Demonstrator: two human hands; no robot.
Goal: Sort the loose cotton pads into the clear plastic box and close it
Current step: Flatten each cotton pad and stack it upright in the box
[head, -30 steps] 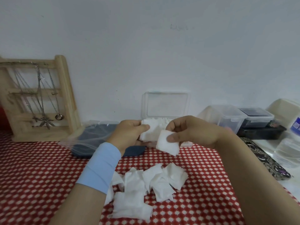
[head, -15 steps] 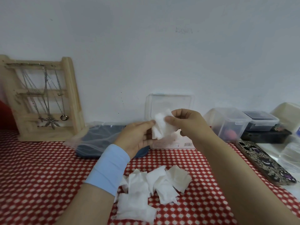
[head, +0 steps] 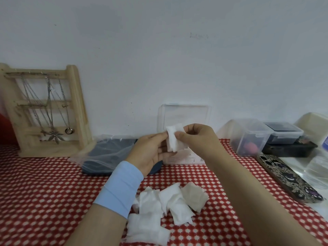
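While left hand and right hand both pinch one cotton pad in their fingers, they cover the clear plastic box behind, lid up, apparently open. Loose pads heap on desk below; phone, tubs right, necklace rack left.

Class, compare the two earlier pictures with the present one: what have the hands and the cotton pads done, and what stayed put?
The right hand has carried its single pad up and left onto the pads in the left hand. Both hands now pinch that small stack together, in front of the raised lid of the clear plastic box. Unchanged: the pile of loose pads on the red cloth, and the box is open.
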